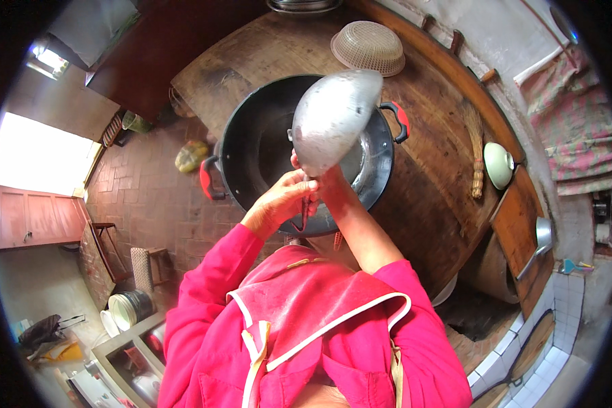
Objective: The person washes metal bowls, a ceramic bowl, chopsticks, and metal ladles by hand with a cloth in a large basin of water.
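Note:
A large metal ladle (pixel 336 120) is raised over a black wok (pixel 252 130) with red-and-black side handles. Its dull silvery bowl bears small dark spots. My left hand (pixel 285 196) grips the ladle's thin handle, whose hooked end (pixel 302 224) hangs below my fingers. My right hand (pixel 329 176) reaches under the ladle. Most of it is hidden by the bowl, with fingertips showing at the bowl's left edge, so its grip cannot be made out. Inside the wok, a bright wet-looking sheen shows on the right side.
Beyond the wok, an upturned woven-pattern basket (pixel 368 48) rests on the worn wooden table (pixel 428 153). Along the right lie a straw brush (pixel 474 148) and a pale green bowl (pixel 499 166) on its side. A knotted plastic bag (pixel 191 156) sits on the brick floor to the left.

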Motion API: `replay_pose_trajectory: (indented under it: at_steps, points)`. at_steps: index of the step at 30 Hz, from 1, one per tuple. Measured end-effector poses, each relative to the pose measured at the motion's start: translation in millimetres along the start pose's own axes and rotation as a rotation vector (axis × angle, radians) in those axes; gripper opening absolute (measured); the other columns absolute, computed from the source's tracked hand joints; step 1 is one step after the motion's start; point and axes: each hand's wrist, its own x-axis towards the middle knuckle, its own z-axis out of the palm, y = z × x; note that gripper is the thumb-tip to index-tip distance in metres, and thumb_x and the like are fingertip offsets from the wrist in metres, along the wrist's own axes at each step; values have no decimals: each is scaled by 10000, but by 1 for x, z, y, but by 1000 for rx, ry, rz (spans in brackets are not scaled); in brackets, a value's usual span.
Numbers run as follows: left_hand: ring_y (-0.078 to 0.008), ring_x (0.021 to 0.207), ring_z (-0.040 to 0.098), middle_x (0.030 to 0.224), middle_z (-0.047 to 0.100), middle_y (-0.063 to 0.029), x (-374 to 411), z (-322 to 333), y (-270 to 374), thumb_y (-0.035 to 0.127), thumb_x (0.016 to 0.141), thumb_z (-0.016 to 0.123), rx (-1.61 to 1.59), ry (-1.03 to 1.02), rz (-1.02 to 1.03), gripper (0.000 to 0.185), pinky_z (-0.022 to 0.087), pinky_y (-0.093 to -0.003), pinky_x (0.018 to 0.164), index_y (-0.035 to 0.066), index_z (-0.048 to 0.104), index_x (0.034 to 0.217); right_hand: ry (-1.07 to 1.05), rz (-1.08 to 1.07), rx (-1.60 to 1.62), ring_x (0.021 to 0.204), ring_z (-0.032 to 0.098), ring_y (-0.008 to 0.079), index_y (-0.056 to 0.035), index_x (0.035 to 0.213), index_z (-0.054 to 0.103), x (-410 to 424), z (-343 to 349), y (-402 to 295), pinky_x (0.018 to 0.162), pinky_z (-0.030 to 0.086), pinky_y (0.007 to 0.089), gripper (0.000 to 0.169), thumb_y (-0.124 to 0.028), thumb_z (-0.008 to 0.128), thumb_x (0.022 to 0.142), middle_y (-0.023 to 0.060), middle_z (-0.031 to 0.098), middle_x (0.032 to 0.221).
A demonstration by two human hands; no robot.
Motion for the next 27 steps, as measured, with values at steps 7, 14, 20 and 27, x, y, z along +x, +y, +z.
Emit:
replay_pose_trajectory:
  at_steps: [7, 14, 20, 27]
  points:
    - [-59, 438, 308, 583, 338, 45, -6, 12, 4, 255, 823, 619, -119, -10, 28, 252, 260, -212, 381, 123, 405, 823, -160, 367, 172, 972, 528, 414, 95, 1169, 420, 7, -3, -11, 896, 403, 494, 612, -437, 403, 867, 294, 519, 1070]
    - [-34, 460, 316, 576, 354, 72, -29, 0, 15, 222, 859, 586, 95, 190, 68, 164, 266, -209, 411, 108, 469, 857, 368, 139, -1654, 907, 562, 366, 36, 1092, 497, 3, 17, -61, 796, 435, 453, 454, -323, 462, 816, 236, 564, 972]
    - [-31, 460, 356, 586, 408, 57, -34, -28, 5, 218, 863, 578, 275, 285, 113, 145, 292, -204, 403, 93, 506, 848, 229, 625, -2802, 851, 591, 324, -15, 1026, 562, -6, -2, -69, 711, 462, 418, 333, -225, 514, 772, 187, 603, 887]
    - [-47, 417, 346, 565, 402, 53, -35, -35, 1, 229, 877, 552, 505, 372, 210, 185, 292, -207, 381, 54, 526, 931, 627, -167, -1917, 734, 591, 171, -1, 911, 589, -16, 49, -79, 665, 461, 329, 194, -123, 563, 762, 149, 620, 783]
